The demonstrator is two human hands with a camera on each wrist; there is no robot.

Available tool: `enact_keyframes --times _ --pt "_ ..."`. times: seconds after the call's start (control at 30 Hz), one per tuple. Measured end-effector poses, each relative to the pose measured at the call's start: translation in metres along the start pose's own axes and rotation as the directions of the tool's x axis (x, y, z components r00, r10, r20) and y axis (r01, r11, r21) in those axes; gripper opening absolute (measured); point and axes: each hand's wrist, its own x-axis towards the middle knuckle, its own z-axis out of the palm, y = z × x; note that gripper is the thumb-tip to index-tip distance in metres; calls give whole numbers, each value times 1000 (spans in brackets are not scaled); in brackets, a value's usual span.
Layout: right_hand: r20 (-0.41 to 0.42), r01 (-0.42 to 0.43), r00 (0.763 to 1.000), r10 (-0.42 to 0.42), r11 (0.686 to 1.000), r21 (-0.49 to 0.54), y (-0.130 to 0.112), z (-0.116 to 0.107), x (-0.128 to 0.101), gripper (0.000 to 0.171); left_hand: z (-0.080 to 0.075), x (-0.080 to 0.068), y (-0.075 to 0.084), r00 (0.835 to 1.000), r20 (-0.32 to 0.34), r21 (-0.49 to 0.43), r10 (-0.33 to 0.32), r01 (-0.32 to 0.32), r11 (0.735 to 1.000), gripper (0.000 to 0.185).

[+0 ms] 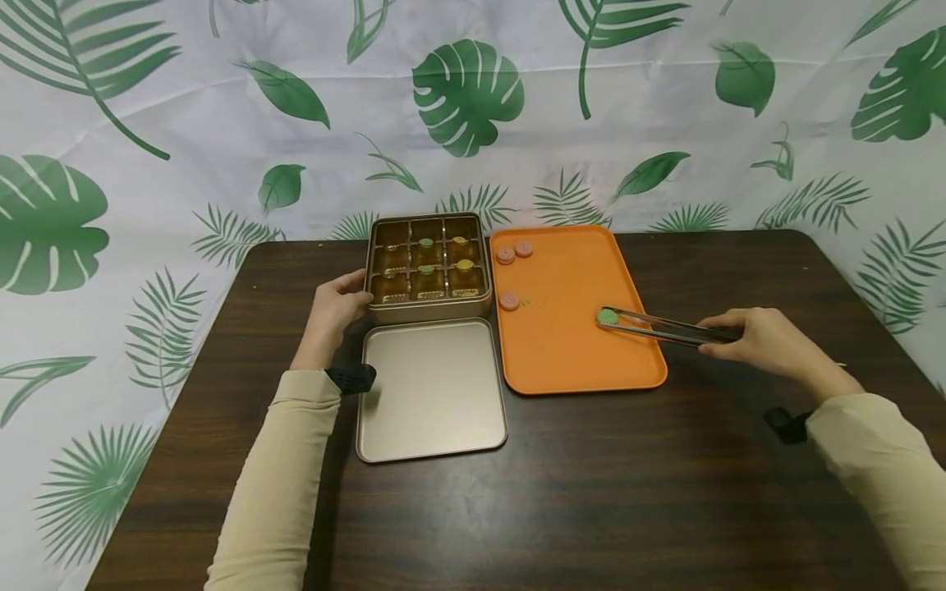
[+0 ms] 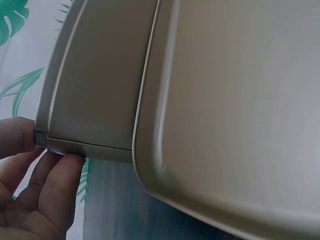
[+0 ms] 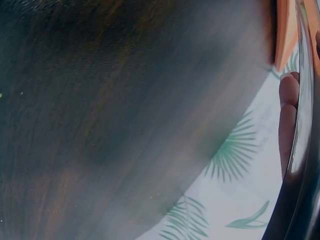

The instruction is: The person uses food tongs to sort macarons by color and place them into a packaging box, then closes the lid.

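1. Head view: the right hand (image 1: 757, 338) holds metal tongs (image 1: 654, 328), fingers and thumb curled on the handle end; their tips lie to either side of a green disc (image 1: 607, 317) at the right part of an orange tray (image 1: 569, 361). Whether the disc is lifted off the surface, I cannot tell.
2. On the left, the left hand (image 1: 336, 308) grips the near left corner of a gold tin (image 1: 432, 313), thumb and bent fingertips against its side.
3. Inside the tin, two green discs (image 1: 426, 269) sit in the middle column of compartments and two yellow discs (image 1: 465, 265) in the right column.
4. Three pink discs (image 1: 508, 301) lie on the tray's left side, two of them toward the far corner.
5. A flat gold lid (image 1: 432, 390) lies just on the near side of the tin.
6. Everything stands on a dark wooden table (image 1: 591, 484), with a leaf-patterned cloth (image 1: 355, 90) behind.
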Motion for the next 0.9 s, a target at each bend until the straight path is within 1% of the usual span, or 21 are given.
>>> enact_keyframes --times 0.3,0.53,0.67,0.9 --pt "-20 9 1000 -9 1000 -11 -3 0 2 49 -1 1 -2 1000 -3 -7 -3 3 1000 52" --pt "-24 -23 999 24 1000 2 -9 -1 5 52 -1 1 -2 1000 -3 -16 1 -1 1000 52" --pt "-84 -22 996 23 1000 8 -14 -3 9 51 -1 1 -2 1000 0 -18 3 -3 1000 52" --pt "-182 -14 983 18 1000 24 -30 -8 18 52 -1 2 -3 1000 2 -21 3 -2 1000 52"
